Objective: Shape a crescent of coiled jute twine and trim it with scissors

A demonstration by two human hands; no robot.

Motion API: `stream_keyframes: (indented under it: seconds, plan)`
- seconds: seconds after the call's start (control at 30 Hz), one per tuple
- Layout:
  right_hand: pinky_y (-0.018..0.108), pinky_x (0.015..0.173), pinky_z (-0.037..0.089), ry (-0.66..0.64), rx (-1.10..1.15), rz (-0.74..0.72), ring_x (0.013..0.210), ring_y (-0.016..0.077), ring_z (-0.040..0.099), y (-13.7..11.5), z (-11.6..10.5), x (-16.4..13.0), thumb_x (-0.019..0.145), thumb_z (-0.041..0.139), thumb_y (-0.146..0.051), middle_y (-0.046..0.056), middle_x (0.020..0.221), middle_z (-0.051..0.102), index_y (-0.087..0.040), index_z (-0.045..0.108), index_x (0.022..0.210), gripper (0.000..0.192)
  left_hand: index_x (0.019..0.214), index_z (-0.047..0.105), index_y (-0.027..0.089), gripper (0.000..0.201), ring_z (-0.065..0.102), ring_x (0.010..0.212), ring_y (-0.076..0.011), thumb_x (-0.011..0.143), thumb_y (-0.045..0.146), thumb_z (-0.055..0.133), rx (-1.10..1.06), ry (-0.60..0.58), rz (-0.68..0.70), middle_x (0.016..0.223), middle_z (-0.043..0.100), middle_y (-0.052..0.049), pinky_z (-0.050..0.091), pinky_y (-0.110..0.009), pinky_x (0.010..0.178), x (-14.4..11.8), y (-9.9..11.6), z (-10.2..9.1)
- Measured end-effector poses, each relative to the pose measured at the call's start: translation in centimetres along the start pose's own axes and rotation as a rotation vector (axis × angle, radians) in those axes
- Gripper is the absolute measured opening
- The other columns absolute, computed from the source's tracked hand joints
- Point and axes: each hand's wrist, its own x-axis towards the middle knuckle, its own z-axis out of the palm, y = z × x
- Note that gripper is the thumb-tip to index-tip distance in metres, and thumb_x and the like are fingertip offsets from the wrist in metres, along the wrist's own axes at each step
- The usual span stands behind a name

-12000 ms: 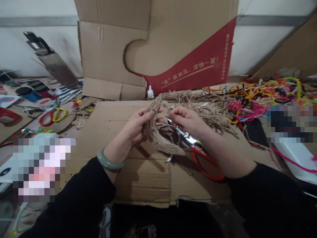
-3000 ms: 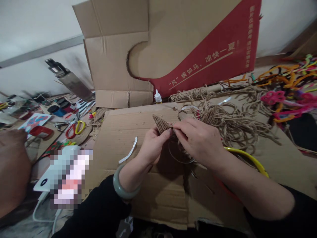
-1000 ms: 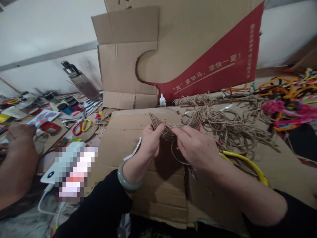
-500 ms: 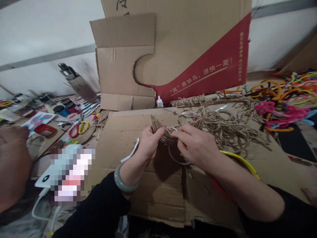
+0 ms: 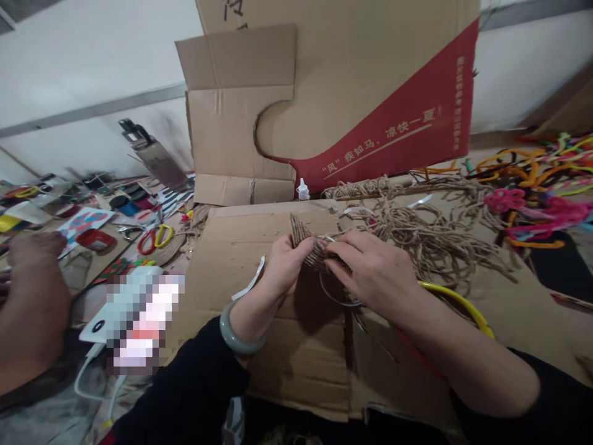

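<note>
Likely edge work: left hand (image 5: 288,262) fingers clamp twine piece (image 5: 300,232), right hand (image 5: 375,266) grip unclear; next needs steady hold.

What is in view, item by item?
Twine piece: one, brown, in left grip
Loose twine: one tangle, brown, right
Cardboard mat: one, tan, beneath twine piece
Cardboard panel: one, tan-red, behind
Small bottle: one, white-capped, centre back
Strips: two, white, left and right
Large handles: two, yellow and red, right
Scissors: one, red-yellow, left
Water bottle: one, grey, left
Container: one, red, left
Jars: several, dark, left
Fuzzy stems: many, multicoloured, right
Slab: one, black, right
Device: one, pale, pixelated, left
Other person's arm: one, left edge
Small clutter: blurred, uncounted
Bangle: one, pale green, left wrist
Left grip: one, centre
Right grip: one, touching twine piece
</note>
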Motion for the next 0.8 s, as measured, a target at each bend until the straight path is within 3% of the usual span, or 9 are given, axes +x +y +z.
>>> stream_keyframes:
  seconds: [0.17,0.43,0.8]
  plan:
    - [0.030,0.068,0.038,0.012,-0.030,0.028,0.081,0.0191,0.057,-0.38,0.02,-0.05,0.084,0.060,-0.039,0.005,0.086,0.067,-0.017,0.068,0.092,0.024,0.075,0.069,0.013,0.016,0.063,0.066,-0.0130,0.065,0.024,0.073,-0.019,0.015,0.023,0.072,0.071,-0.003,0.050,-0.027,0.070,-0.04,-0.02,0.19]
    - [0.029,0.067,0.036,0.007,-0.050,0.023,0.079,0.0172,0.056,-0.46,0.26,0.22,0.087,0.054,-0.018,0.004,0.081,0.067,-0.018,0.069,0.087,0.015,0.074,0.068,0.013,0.016,0.063,0.064,-0.0127,0.063,0.023,0.073,-0.006,0.023,-0.003,0.071,0.071,-0.003,0.049,-0.026,0.067,-0.15,0.25,0.39]
    - [0.029,0.071,0.039,0.003,-0.003,-0.049,0.079,0.0182,0.054,0.20,0.12,-0.04,0.086,0.052,-0.014,0.005,0.084,0.067,-0.016,0.068,0.088,0.017,0.078,0.070,0.014,0.018,0.064,0.067,-0.0136,0.066,0.026,0.072,0.038,-0.041,-0.010,0.075,0.072,-0.004,0.051,-0.026,0.068,-0.13,-0.17,-0.16]
